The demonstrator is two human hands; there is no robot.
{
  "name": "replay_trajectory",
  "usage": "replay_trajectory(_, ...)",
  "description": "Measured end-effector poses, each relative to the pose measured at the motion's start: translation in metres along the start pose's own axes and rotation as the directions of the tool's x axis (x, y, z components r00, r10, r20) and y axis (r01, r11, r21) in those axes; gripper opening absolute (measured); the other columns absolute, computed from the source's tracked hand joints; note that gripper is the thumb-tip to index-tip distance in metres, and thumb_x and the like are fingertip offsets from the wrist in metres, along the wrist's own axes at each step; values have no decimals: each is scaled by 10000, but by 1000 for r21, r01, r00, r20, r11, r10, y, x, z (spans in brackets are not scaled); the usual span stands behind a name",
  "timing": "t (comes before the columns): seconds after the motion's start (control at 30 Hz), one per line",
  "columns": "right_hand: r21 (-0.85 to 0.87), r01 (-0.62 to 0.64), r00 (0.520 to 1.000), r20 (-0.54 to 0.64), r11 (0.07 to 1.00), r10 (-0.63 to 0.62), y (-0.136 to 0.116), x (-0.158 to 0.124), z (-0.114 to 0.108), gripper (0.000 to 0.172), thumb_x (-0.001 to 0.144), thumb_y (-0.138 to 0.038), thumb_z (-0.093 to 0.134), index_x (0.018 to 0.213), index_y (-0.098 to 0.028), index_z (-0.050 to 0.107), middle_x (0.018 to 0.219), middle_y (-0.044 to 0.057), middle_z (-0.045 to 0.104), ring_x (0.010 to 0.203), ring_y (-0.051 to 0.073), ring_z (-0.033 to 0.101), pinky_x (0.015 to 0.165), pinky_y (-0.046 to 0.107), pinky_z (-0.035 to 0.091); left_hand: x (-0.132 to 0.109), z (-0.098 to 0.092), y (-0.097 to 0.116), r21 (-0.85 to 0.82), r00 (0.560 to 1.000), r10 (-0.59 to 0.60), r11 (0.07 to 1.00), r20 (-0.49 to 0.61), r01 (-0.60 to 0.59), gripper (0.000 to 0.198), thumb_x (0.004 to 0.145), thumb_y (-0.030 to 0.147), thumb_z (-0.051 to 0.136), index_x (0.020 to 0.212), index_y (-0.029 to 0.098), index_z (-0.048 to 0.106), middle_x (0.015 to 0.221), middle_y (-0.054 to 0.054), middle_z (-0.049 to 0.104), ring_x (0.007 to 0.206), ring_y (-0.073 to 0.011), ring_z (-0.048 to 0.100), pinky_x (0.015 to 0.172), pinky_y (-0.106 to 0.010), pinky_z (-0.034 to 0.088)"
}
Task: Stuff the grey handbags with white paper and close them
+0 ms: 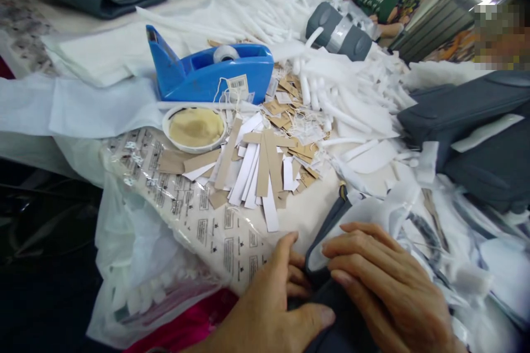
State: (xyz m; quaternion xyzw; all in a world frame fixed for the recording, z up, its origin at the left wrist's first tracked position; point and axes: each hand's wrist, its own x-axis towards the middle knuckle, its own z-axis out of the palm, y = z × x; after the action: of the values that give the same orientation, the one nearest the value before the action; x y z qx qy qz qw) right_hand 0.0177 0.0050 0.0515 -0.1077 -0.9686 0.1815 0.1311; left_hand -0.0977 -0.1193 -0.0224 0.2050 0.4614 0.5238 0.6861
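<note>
Our left hand point(265, 300) clasped dark fabric point(345, 328); beside it, our right hand point(391, 281) covered white padding point(317, 259), grip unclear; we judged light, even pressure best.

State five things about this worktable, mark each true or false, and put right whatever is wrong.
1. The tape dispenser is blue. True.
2. The shallow white dish stands on the far side of the dispenser. False: the dish is on the near side of it, toward the wearer.
3. Both the left hand and the right hand touch the dark grey item at the lower edge. True.
4. The loose strips are all white. False: some are white, others brown.
5. The right hand is on the tape dispenser. False: the right hand is on the dark grey item, well apart from the dispenser.
</note>
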Motion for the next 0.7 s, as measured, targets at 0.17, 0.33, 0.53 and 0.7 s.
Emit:
replay_trajectory(0.17, 10, -76, 997, -17, 997, 76, 6, -6, -1, 200, 900, -129, 434, 848, -195, 616, 838, 34, 680, 843, 160, 645, 928, 326, 463, 15, 12, 6, 94, 999, 40, 995, -26, -38, 1014, 656, 234, 731, 1472, 233, 129, 1309, -118, 485, 1157, -290, 515, 984, -428, 430)
replay_trajectory(0.33, -128, -224, 974, -63, 966, 218, 18, -12, 5, 299, 967, -273, 351, 1173, -195, 553, 1131, 84, 637, 1100, 193, 569, 963, 348, 437, 16, 17, 2, 164, 989, 125, 980, -80, -110, 899, 701, 197, 657, 1464, 226, 183, 1295, -102, 518, 1208, -279, 487, 1068, -440, 348)
replay_trajectory(0.53, -62, -184, 966, 174, 981, 192, 14, -7, 9, 383, 976, -428, 284, 900, -207, 588, 855, 31, 646, 850, 178, 592, 1084, 476, 270, 17, 19, -5, 137, 973, 222, 968, -67, -211, 850, 713, 141, 611, 1446, 225, 188, 1345, -88, 499, 1257, -234, 456, 1086, -390, 338)
replay_trajectory(0.7, -21, -220, 954, 207, 975, 219, 11, -3, 3, 245, 977, -287, 343, 949, -230, 579, 861, 4, 628, 852, 158, 570, 1082, 456, 249, 17, 20, -5, 136, 970, 231, 966, -71, -220, 734, 704, 143, 640, 1338, 226, 281, 1264, -103, 552, 1195, -247, 510, 1003, -386, 411)
